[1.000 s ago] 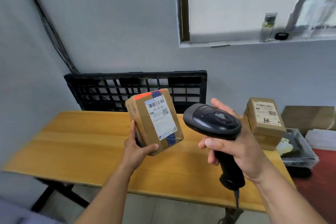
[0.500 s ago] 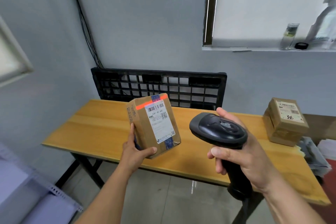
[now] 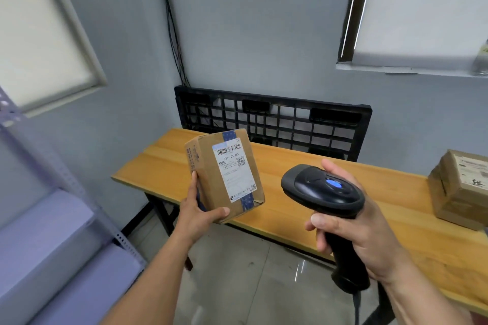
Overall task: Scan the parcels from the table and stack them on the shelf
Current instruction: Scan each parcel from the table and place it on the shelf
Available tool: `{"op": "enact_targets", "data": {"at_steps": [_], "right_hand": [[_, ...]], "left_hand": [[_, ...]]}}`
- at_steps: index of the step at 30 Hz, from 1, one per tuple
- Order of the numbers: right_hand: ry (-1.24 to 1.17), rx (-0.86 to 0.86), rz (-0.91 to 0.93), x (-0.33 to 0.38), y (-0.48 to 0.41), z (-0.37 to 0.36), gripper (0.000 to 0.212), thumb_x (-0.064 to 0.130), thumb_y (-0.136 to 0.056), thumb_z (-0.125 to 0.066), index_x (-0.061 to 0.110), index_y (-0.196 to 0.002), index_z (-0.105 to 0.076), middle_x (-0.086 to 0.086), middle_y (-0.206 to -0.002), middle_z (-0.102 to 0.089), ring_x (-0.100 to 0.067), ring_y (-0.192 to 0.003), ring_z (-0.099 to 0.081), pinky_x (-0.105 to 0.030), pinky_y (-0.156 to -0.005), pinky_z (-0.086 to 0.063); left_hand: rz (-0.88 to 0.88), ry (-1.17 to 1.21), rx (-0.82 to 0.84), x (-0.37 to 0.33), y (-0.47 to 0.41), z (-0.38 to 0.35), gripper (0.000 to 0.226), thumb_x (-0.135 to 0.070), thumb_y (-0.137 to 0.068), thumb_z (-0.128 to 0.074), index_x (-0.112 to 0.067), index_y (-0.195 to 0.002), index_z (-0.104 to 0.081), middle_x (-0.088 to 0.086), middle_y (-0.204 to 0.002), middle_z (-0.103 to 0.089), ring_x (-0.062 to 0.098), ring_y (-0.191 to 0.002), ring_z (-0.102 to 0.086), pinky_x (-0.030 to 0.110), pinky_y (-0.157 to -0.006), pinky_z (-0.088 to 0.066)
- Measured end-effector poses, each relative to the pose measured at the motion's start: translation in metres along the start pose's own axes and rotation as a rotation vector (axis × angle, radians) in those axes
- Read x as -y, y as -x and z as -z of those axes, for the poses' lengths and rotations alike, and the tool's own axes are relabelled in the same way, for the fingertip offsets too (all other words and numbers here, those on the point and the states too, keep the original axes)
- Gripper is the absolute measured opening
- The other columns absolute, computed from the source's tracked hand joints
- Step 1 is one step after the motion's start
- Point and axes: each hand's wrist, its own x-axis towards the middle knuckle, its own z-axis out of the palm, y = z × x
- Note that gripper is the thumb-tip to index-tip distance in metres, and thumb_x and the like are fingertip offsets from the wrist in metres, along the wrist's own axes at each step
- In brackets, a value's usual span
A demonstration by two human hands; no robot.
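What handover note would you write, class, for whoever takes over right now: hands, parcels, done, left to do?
Left hand grips a parcel above the table edge, label facing the camera. Right hand grips the scanner, blue light on.
Second parcel sits on the table's right end.
Done: first parcel lifted; scan not confirmable.
Left: place it on the shelf; scan and shelve the second.
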Motion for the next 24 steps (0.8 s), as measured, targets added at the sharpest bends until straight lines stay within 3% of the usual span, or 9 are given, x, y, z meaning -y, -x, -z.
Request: {"op": "enact_targets", "data": {"at_steps": [3,6,8,12,15,16,19,24], "right_hand": [[-0.003,0.078,-0.003,-0.001,-0.011,-0.002,0.111,0.049,-0.043,-0.096,0.049,-0.140,-0.041,-0.034,-0.078,-0.066,-0.038,-0.049,-0.058,-0.039,-0.047,-0.049],[0.030,0.153,-0.001,0.000,-0.024,-0.004,0.103,0.030,-0.056,-0.095,0.052,-0.139,-0.038,-0.028,-0.087,-0.070,-0.033,-0.050,-0.059,-0.038,-0.048,-0.050],[0.053,0.203,0.012,0.000,-0.032,-0.008,0.100,0.014,-0.064,-0.089,0.050,-0.139,-0.034,-0.024,-0.090,-0.071,-0.032,-0.050,-0.059,-0.039,-0.049,-0.050],[0.061,0.318,0.019,-0.003,-0.046,-0.020,0.099,0.010,-0.061,-0.081,0.048,-0.140,-0.033,-0.025,-0.091,-0.070,-0.031,-0.051,-0.058,-0.044,-0.052,-0.048],[0.034,0.405,0.014,-0.010,-0.052,-0.031,0.098,0.010,-0.060,-0.081,0.051,-0.136,-0.036,-0.023,-0.092,-0.070,-0.030,-0.052,-0.058,-0.045,-0.053,-0.049],[0.020,0.430,0.011,-0.012,-0.054,-0.035,0.097,0.010,-0.059,-0.081,0.052,-0.135,-0.036,-0.023,-0.092,-0.070,-0.030,-0.051,-0.058,-0.043,-0.052,-0.048],[-0.021,0.519,-0.005,-0.020,-0.057,-0.049,0.097,0.011,-0.059,-0.081,0.049,-0.137,-0.037,-0.023,-0.091,-0.070,-0.030,-0.050,-0.056,-0.037,-0.047,-0.046],[-0.069,0.697,-0.031,-0.031,-0.052,-0.083,0.094,0.011,-0.061,-0.088,0.057,-0.130,-0.042,-0.019,-0.096,-0.070,-0.029,-0.051,-0.057,-0.037,-0.047,-0.047]], "left_hand": [[0.001,0.047,-0.080,-0.001,0.017,0.009,0.134,-0.039,-0.046,-0.086,-0.046,-0.151,-0.004,-0.002,-0.148,-0.037,0.019,-0.133,-0.040,0.042,-0.111,-0.037],[0.001,0.112,-0.175,-0.001,0.039,0.015,0.126,-0.025,-0.056,-0.089,-0.042,-0.152,-0.010,0.000,-0.149,-0.040,0.021,-0.135,-0.041,0.045,-0.111,-0.038],[0.012,0.163,-0.229,0.001,0.054,0.020,0.123,-0.025,-0.055,-0.089,-0.047,-0.150,-0.014,0.001,-0.146,-0.045,0.022,-0.133,-0.045,0.048,-0.108,-0.042],[0.041,0.228,-0.334,0.002,0.086,0.027,0.117,-0.036,-0.048,-0.092,-0.054,-0.142,-0.025,0.003,-0.142,-0.050,0.025,-0.126,-0.053,0.047,-0.098,-0.050],[0.061,0.218,-0.430,0.001,0.110,0.030,0.114,-0.042,-0.044,-0.086,-0.053,-0.140,-0.027,0.002,-0.134,-0.057,0.018,-0.120,-0.057,0.024,-0.085,-0.053],[0.066,0.224,-0.465,0.002,0.118,0.032,0.111,-0.042,-0.044,-0.085,-0.053,-0.139,-0.028,0.001,-0.131,-0.059,0.016,-0.118,-0.059,0.022,-0.083,-0.053],[0.100,0.207,-0.569,0.003,0.147,0.038,0.105,-0.042,-0.046,-0.083,-0.060,-0.134,-0.029,-0.005,-0.123,-0.065,0.013,-0.112,-0.062,0.035,-0.094,-0.052],[0.168,0.176,-0.731,0.012,0.199,0.051,0.107,-0.046,-0.045,-0.082,-0.059,-0.137,-0.029,-0.008,-0.121,-0.065,0.012,-0.111,-0.063,0.041,-0.096,-0.052]]}}
